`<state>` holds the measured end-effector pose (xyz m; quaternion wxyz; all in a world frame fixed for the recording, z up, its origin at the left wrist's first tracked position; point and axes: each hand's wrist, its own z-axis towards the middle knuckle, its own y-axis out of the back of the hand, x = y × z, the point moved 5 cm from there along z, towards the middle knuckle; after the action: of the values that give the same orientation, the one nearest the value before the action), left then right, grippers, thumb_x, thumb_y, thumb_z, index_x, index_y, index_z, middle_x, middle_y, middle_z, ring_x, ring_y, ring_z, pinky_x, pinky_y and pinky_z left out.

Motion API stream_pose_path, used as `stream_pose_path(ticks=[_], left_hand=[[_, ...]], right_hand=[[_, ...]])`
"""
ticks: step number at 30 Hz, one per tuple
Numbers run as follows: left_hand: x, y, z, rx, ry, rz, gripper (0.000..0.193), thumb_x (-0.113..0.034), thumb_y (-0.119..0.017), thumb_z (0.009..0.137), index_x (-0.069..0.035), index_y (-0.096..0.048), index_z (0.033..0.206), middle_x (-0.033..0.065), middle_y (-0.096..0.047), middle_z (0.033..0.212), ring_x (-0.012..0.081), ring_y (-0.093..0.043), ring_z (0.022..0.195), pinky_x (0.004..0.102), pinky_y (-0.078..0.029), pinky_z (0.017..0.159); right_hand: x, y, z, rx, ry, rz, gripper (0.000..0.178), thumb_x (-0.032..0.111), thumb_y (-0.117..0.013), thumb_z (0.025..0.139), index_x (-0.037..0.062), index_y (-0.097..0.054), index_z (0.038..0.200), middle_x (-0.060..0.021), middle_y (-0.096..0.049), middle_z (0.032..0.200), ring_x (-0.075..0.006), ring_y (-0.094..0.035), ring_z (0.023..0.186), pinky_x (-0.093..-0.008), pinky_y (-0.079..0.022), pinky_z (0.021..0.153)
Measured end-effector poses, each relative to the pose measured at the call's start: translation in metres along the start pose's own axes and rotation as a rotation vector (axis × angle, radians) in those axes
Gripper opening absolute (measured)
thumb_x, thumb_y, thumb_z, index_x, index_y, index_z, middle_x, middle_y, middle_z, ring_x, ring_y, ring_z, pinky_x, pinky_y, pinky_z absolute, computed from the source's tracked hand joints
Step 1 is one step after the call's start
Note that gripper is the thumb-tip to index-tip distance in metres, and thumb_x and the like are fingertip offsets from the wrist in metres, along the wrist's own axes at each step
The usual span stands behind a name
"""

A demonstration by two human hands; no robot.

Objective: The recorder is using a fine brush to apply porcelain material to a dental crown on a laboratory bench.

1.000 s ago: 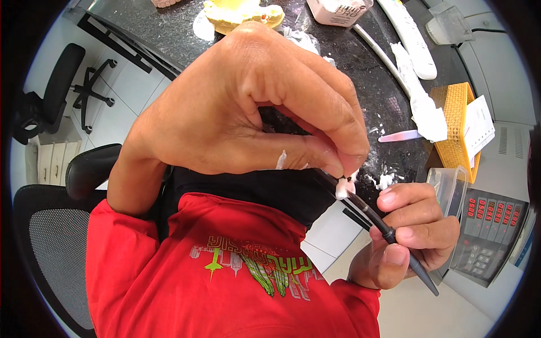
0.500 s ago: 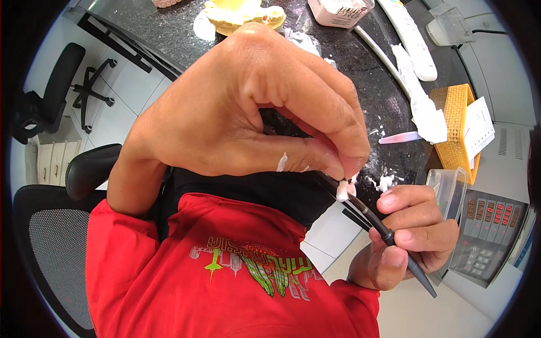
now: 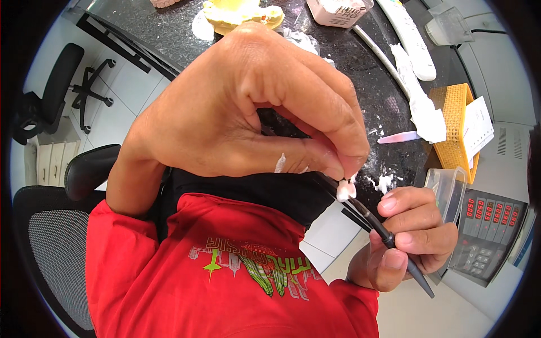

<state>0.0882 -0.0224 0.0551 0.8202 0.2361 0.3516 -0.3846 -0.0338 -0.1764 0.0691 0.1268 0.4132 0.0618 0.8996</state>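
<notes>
My left hand (image 3: 253, 107) arches across the middle, thumb and fingertips pinched together. Just below the pinch shows a small white-and-pink piece shaped like a tooth crown (image 3: 345, 190), held at those fingertips. In my right hand (image 3: 414, 239), at the lower right, is a slim brush (image 3: 414, 271) with a dark handle, gripped between thumb and fingers. Its dark tip meets the lower edge of the crown. Thin black strips (image 3: 356, 218) lie beside the brush; what they belong to is hidden. A smear of white paste marks my left thumb.
The dark speckled worktop (image 3: 332, 48) carries a yellow dental model (image 3: 236, 14), a pinkish tub (image 3: 340, 12), crumpled white tissue (image 3: 428, 121) and a pink-purple tool (image 3: 399, 137). At the right are a yellow basket (image 3: 451, 115), a clear plastic box (image 3: 445, 188) and a control panel (image 3: 484, 236) with red digits.
</notes>
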Motion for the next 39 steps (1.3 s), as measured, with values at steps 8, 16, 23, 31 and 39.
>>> stream_pose_path(ticks=[8, 16, 23, 31, 39], left_hand=[[-0.007, 0.003, 0.003, -0.016, 0.037, 0.052, 0.010, -0.003, -0.075, 0.070, 0.004, -0.069, 0.074, 0.0173, -0.066, 0.071, 0.0270, -0.069, 0.069, 0.0319, -0.057, 0.060], [-0.008, -0.002, 0.001, -0.269, 0.116, 0.055, 0.008, -0.002, -0.069, 0.078, 0.004, -0.064, 0.076, 0.0141, -0.064, 0.079, 0.0245, -0.066, 0.078, 0.0356, -0.055, 0.074], [-0.018, -0.007, 0.004, -0.421, 0.101, 0.171, 0.008, 0.011, -0.064, 0.076, 0.006, -0.063, 0.082, 0.0142, -0.063, 0.087, 0.0241, -0.065, 0.085, 0.0375, -0.054, 0.080], [-0.010, -0.004, 0.006, -0.404, 0.097, 0.185, 0.009, 0.011, -0.065, 0.075, 0.006, -0.064, 0.083, 0.0147, -0.063, 0.086, 0.0238, -0.065, 0.083, 0.0388, -0.055, 0.082], [-0.006, -0.004, 0.007, -0.361, 0.186, 0.240, 0.012, 0.011, -0.066, 0.074, 0.006, -0.065, 0.084, 0.0157, -0.065, 0.085, 0.0230, -0.066, 0.082, 0.0299, -0.053, 0.074]], right_hand=[[0.002, 0.008, -0.003, -0.235, 0.099, 0.008, 0.030, 0.021, -0.060, 0.089, 0.0019, -0.045, 0.106, -0.0149, -0.059, 0.076, -0.0220, -0.059, 0.062, -0.0285, -0.054, 0.056], [0.008, 0.038, 0.039, -0.091, -0.091, -1.046, 0.030, 0.023, -0.065, 0.086, -0.0020, -0.063, 0.102, -0.0213, -0.066, 0.094, -0.0326, -0.065, 0.088, -0.0356, -0.050, 0.076], [-0.025, 0.027, 0.058, 0.231, -0.175, -1.318, 0.026, 0.019, -0.071, 0.078, -0.0016, -0.066, 0.093, -0.0221, -0.065, 0.096, -0.0370, -0.059, 0.102, -0.0460, -0.041, 0.093], [-0.014, 0.030, 0.070, -0.069, -0.080, -1.104, 0.011, 0.009, -0.064, 0.084, -0.0011, -0.068, 0.086, -0.0147, -0.068, 0.078, -0.0268, -0.067, 0.074, -0.0326, -0.051, 0.065], [-0.011, 0.017, 0.074, -0.028, -0.448, -0.609, 0.016, 0.014, -0.063, 0.089, -0.0019, -0.068, 0.090, -0.0041, -0.063, 0.066, -0.0058, -0.053, 0.058, -0.0200, -0.040, 0.053]])
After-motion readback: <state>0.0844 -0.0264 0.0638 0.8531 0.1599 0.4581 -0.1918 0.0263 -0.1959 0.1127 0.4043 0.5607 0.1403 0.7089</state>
